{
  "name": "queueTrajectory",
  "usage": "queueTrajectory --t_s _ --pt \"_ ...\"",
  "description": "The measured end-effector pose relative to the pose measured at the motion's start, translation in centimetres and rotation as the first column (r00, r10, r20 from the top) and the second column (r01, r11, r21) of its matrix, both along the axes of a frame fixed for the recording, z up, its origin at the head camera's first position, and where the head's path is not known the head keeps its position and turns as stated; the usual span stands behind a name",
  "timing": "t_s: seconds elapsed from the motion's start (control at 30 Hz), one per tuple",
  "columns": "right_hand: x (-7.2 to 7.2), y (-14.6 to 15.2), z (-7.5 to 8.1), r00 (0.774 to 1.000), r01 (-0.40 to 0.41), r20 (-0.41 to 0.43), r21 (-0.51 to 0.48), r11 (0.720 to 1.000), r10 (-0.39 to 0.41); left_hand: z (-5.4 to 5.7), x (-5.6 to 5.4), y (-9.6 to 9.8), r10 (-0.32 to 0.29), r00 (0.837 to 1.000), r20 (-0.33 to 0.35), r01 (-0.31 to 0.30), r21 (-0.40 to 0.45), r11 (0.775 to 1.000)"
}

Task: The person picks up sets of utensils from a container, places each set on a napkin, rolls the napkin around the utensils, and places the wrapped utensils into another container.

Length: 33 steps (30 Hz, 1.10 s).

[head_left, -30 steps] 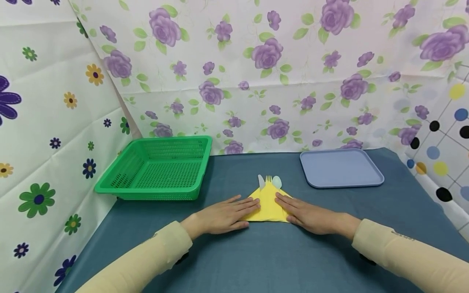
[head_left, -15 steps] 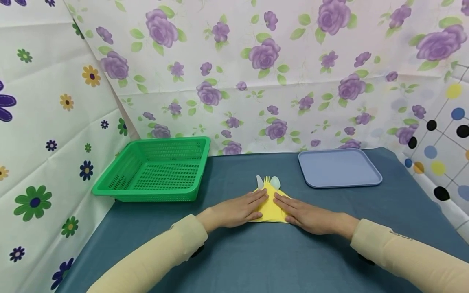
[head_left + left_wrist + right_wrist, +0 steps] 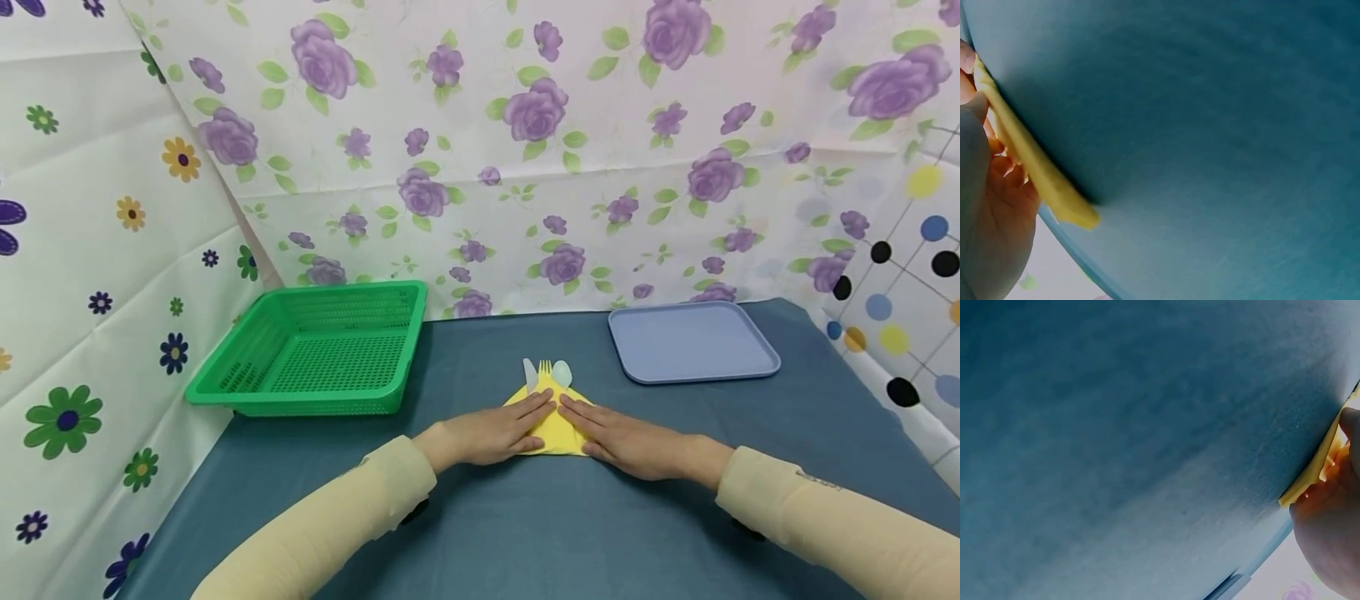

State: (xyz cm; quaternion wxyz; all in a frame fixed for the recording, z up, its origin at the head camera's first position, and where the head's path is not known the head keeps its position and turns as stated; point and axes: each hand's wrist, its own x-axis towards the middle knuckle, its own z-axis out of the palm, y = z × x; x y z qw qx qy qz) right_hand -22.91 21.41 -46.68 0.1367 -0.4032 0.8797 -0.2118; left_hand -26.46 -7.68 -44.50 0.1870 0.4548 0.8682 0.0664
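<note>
A folded yellow napkin (image 3: 557, 433) lies on the blue-covered table, its point facing away from me. Out of its far end stick the tops of a pale knife (image 3: 529, 372), a yellow fork (image 3: 545, 367) and a pale spoon (image 3: 562, 372); their lower parts are hidden in the napkin. My left hand (image 3: 498, 432) rests on the napkin's left half with straight fingers. On the right half, my right hand (image 3: 637, 437) lies flat in the same way. The napkin's near edge (image 3: 1047, 178) shows under the fingers in the left wrist view.
At the back left stands a green plastic basket (image 3: 315, 398) with perforated sides. A blue-grey tray (image 3: 693, 343) lies at the back right. Flowered cloth (image 3: 480, 100) hangs behind the table, and other patterned cloths hang at both sides.
My left hand has slid inward across the napkin, so its fingertips lie closer to the right hand's. The right hand stays in place on the napkin. The head view has shifted slightly.
</note>
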Motion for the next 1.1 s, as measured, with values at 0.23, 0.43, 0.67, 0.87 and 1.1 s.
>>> queueTrajectory --t_s 0.23,0.43,0.67,0.87,1.1 --pt "0.2 0.2 0.2 0.999 0.014 -0.035 0.025 1.0 -0.013 0.7 -0.2 0.4 -0.023 1.0 0.018 0.023 -0.022 0.999" --pt "0.6 1.2 0.5 0.999 0.023 -0.039 0.051 0.998 -0.021 0.5 -0.4 0.6 -0.039 0.999 0.006 0.039 -0.04 0.998" --pt "1.4 2.3 0.6 0.997 0.0 -0.081 0.107 0.994 0.009 0.8 -0.2 0.8 -0.05 0.999 -0.015 0.049 -0.055 0.997" --pt "1.6 2.4 1.0 0.996 -0.017 -0.09 0.103 0.994 0.026 0.5 0.1 1.0 -0.058 0.996 -0.072 0.053 -0.074 0.996" --pt "1.5 2.4 1.0 0.996 -0.013 -0.091 0.119 0.993 0.023 0.5 0.4 1.2 -0.069 0.996 -0.054 0.066 -0.054 0.996"
